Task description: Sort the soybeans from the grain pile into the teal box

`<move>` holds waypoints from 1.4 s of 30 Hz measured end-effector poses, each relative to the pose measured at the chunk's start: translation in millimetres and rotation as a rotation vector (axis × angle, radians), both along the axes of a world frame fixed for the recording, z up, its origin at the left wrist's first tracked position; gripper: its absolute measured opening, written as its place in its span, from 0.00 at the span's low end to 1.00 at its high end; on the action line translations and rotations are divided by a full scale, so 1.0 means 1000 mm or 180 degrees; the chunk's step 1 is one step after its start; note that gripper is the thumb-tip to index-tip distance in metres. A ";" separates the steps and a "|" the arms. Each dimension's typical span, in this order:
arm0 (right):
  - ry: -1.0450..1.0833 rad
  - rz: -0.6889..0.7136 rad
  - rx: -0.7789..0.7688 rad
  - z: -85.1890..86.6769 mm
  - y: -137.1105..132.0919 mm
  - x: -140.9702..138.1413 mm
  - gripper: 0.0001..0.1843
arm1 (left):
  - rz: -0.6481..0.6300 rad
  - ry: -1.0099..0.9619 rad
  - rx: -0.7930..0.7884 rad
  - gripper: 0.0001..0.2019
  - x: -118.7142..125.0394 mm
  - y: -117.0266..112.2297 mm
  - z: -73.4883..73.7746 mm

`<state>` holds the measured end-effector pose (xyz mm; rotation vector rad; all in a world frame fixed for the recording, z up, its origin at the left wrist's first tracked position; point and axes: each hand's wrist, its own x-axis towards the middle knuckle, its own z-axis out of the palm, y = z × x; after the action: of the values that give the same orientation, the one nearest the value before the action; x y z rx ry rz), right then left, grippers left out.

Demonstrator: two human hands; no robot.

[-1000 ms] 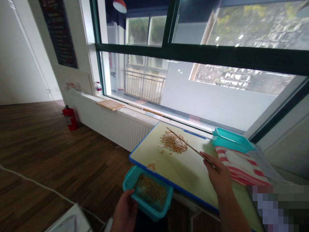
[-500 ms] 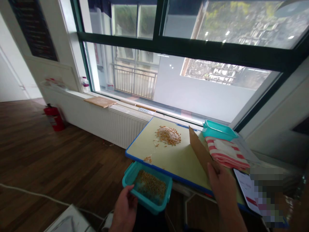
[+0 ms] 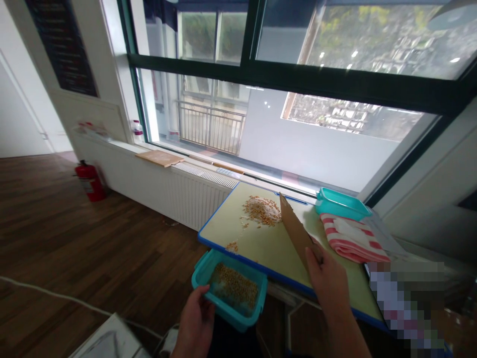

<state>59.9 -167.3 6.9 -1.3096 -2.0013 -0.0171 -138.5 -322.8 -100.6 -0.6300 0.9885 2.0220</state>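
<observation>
My left hand [image 3: 196,320] grips the near rim of a teal plastic container [image 3: 231,289] half full of yellowish grains, held just below the near edge of a pale green board with a blue rim [image 3: 257,243]. My right hand [image 3: 328,283] is closed on a brown cardboard sheet [image 3: 296,231] standing on its edge on the board, just right of a pile of grains and white powder [image 3: 263,210]. A small clump of grains [image 3: 233,245] lies near the board's front left edge.
A red-and-white striped cloth [image 3: 352,237] and a teal lid [image 3: 341,203] lie at the board's far right. A white radiator [image 3: 179,191] runs under the big window. A red fire extinguisher [image 3: 87,180] stands on the wooden floor at left.
The cardboard has turned from edge-on to showing its flat face and now stands closer to the grain pile. The container in my left hand stays below the board's edge.
</observation>
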 end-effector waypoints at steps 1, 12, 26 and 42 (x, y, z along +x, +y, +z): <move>0.0014 0.0054 -0.0001 0.000 -0.001 -0.001 0.24 | -0.0010 0.0016 0.0009 0.07 0.001 0.000 0.000; 0.0008 0.0288 -0.0058 0.002 -0.010 -0.013 0.23 | -0.0197 0.0077 0.0050 0.05 0.003 -0.001 -0.010; 0.0035 0.0280 0.0052 0.003 -0.032 -0.028 0.22 | -0.0142 0.0021 0.0074 0.06 0.003 0.000 -0.005; 0.0013 0.0404 -0.0108 0.007 -0.065 -0.043 0.23 | -0.0177 0.0081 0.0147 0.07 0.010 -0.002 0.006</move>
<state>17.0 -232.5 14.4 -1.2000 -2.0859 0.0797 -128.3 -324.9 -94.3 -0.5475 0.9610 2.0026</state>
